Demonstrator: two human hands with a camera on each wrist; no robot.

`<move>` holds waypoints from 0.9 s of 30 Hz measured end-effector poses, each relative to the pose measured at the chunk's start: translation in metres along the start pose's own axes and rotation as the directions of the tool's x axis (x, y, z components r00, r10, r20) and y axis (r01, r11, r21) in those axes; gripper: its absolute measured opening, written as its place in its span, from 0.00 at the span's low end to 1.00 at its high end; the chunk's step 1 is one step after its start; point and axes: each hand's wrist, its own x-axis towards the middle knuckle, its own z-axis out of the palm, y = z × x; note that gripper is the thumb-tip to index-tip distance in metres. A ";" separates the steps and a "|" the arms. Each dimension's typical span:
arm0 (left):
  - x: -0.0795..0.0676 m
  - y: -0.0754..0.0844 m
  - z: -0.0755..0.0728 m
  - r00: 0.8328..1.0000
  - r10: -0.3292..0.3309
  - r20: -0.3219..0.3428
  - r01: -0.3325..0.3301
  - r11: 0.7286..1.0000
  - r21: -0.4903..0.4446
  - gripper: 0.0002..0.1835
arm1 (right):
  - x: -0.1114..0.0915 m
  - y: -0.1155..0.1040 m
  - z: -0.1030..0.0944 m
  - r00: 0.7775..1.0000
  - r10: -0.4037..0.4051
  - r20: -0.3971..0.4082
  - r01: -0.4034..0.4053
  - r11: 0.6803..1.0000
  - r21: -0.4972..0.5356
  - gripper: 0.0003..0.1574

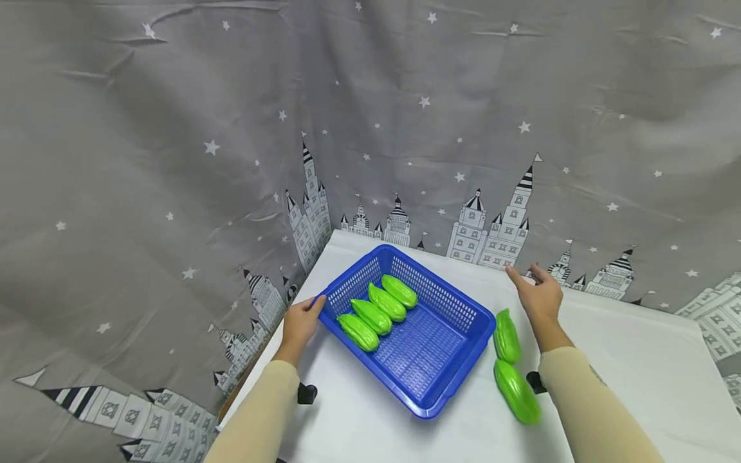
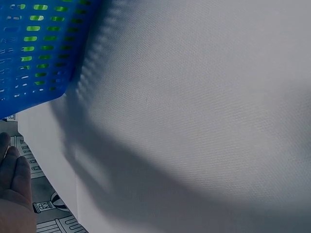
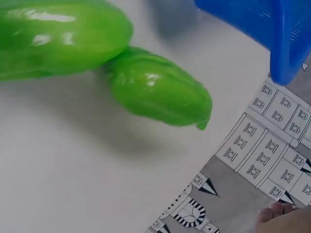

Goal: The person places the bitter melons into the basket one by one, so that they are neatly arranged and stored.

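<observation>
A blue plastic basket (image 1: 418, 360) stands on the white table, with several glossy green, ridged, gourd-like vegetables (image 1: 371, 316) side by side in its left part. My left hand (image 1: 301, 326) is at the basket's left corner, thumb right at the rim. In the left wrist view, the fingers (image 2: 18, 177) look fairly straight, just off the basket's edge. My right hand (image 1: 542, 301) hovers right of the basket, thumb and fingers spread, holding nothing. Below and left of it, two more green vegetables lie end to end: a smaller one (image 1: 507, 337) and a larger one (image 1: 517, 391).
The white tabletop (image 1: 637, 366) extends to the right of the basket. A grey curtain (image 1: 370, 96) printed with stars and castles hangs behind the table and along its left side. A small dark device (image 1: 307, 393) is at the left wrist.
</observation>
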 end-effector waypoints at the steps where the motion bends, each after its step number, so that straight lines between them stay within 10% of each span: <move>1: 0.000 -0.001 0.000 1.000 0.002 -0.003 -0.002 1.000 0.007 0.31 | 0.000 0.002 -0.002 1.000 -0.004 0.007 0.004 1.000 -0.008 0.50; 12: 0.004 0.000 -0.001 0.999 0.036 -0.006 -0.036 0.998 0.055 0.32 | -0.015 0.040 -0.027 0.989 0.052 0.140 -0.027 0.984 -0.175 0.52; 27: 0.002 0.002 0.000 1.000 0.015 -0.009 -0.014 0.998 0.062 0.33 | -0.062 0.092 -0.007 0.952 0.193 0.238 -0.135 0.961 -0.240 0.55</move>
